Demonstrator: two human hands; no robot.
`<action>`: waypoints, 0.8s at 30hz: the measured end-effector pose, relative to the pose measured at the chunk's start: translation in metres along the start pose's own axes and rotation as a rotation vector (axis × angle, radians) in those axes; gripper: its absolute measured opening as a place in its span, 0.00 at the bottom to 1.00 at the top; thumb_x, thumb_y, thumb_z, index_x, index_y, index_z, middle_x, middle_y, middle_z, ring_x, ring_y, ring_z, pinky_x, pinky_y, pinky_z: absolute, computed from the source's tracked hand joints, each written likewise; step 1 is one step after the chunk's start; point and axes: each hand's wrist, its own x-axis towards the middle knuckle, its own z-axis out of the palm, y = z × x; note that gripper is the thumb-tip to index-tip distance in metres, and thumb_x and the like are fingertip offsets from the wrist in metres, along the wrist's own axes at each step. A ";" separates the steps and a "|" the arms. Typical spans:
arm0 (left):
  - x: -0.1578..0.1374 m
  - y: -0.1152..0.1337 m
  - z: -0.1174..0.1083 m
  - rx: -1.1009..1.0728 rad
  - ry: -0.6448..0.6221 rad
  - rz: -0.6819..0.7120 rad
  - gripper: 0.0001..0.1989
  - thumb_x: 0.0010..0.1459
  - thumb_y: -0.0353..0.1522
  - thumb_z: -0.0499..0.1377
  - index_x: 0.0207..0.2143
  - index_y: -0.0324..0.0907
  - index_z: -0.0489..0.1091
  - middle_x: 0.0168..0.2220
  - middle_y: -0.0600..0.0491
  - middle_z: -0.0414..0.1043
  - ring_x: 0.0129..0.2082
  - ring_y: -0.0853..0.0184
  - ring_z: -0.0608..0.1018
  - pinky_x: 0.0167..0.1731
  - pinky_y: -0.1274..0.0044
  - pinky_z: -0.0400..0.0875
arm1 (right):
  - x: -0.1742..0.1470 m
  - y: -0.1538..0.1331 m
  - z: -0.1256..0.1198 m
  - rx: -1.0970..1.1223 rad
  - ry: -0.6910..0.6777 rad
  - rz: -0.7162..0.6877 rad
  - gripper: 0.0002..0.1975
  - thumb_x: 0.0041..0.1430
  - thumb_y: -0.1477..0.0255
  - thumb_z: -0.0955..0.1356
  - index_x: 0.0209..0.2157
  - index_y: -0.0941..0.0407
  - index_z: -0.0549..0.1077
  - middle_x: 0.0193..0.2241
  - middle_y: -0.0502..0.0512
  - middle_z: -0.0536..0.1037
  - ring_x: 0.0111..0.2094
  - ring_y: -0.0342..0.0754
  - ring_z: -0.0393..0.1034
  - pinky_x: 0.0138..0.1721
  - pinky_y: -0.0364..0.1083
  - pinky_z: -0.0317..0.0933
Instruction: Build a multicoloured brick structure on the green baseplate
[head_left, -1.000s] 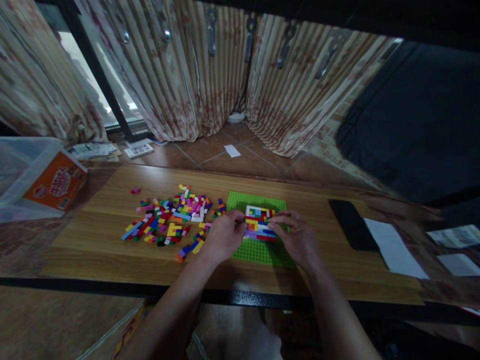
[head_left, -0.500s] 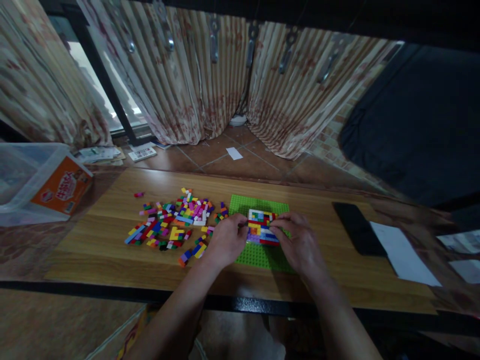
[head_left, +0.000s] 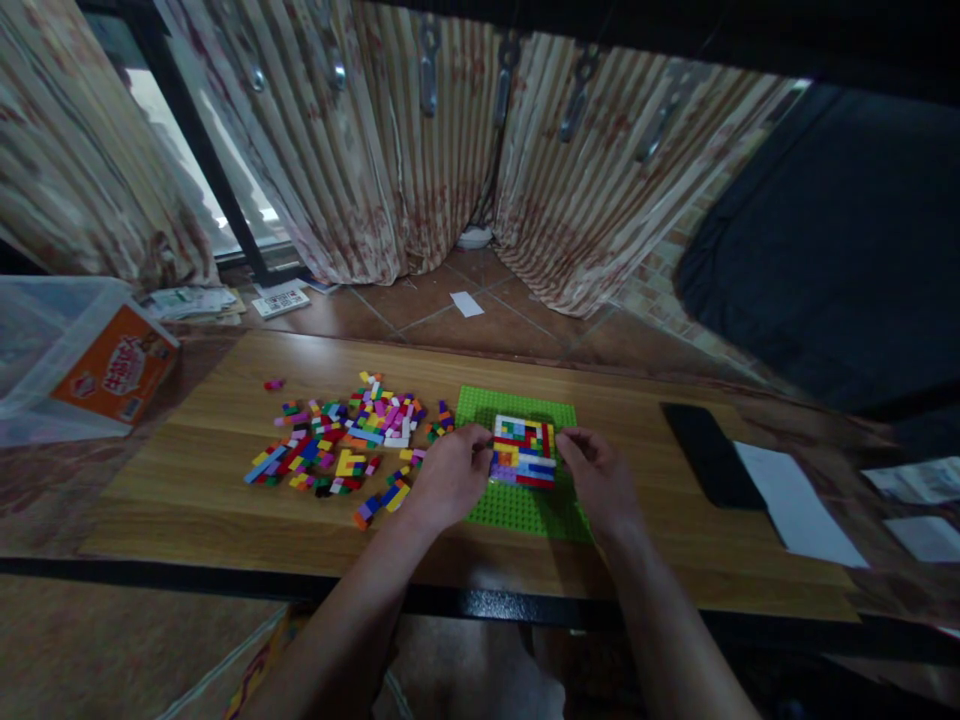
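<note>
A rectangular build of multicoloured toy bricks (head_left: 523, 452) sits over a green studded baseplate (head_left: 517, 515) on the wooden table. White bricks run along its far edge, with red, yellow, blue and purple ones nearer me. My left hand (head_left: 452, 476) is closed at the build's left side, thumb and index finger against its edge. My right hand (head_left: 602, 482) is closed at the right side, with curled fingertips on the upper right edge. Small parts of the build lie hidden behind the fingertips. Left of the baseplate, loose bricks (head_left: 307, 450) spread in a scattered pile.
A clear plastic tub (head_left: 67, 360) with an orange label stands beyond the table's left end. To the right lie a black phone-like slab (head_left: 712, 455) and a white paper sheet (head_left: 799, 505). Striped curtains (head_left: 435, 170) hang behind the table (head_left: 225, 530).
My right hand has moved from over the build's upper right part out to its right edge, uncovering the top bricks. The left hand stays at the left side. The view has shifted slightly.
</note>
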 end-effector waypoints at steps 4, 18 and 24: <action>-0.001 -0.001 0.001 0.018 0.006 0.021 0.11 0.58 0.27 0.51 0.38 0.40 0.73 0.33 0.51 0.77 0.32 0.65 0.76 0.31 0.76 0.65 | -0.005 -0.001 0.007 -0.099 -0.010 -0.031 0.21 0.52 0.56 0.69 0.41 0.58 0.72 0.36 0.60 0.80 0.36 0.52 0.75 0.40 0.51 0.67; -0.004 0.002 -0.001 0.014 -0.008 0.015 0.11 0.57 0.26 0.52 0.37 0.39 0.73 0.35 0.49 0.78 0.35 0.64 0.78 0.35 0.75 0.68 | -0.013 -0.009 0.012 -0.391 -0.025 -0.160 0.27 0.56 0.56 0.64 0.50 0.60 0.70 0.44 0.67 0.77 0.40 0.57 0.74 0.44 0.57 0.66; -0.005 -0.003 -0.003 0.028 0.020 0.008 0.11 0.58 0.27 0.53 0.39 0.40 0.74 0.35 0.50 0.78 0.34 0.64 0.78 0.35 0.75 0.69 | -0.015 -0.007 0.012 -0.388 -0.034 -0.163 0.27 0.57 0.55 0.64 0.51 0.60 0.70 0.42 0.66 0.77 0.39 0.56 0.74 0.42 0.55 0.66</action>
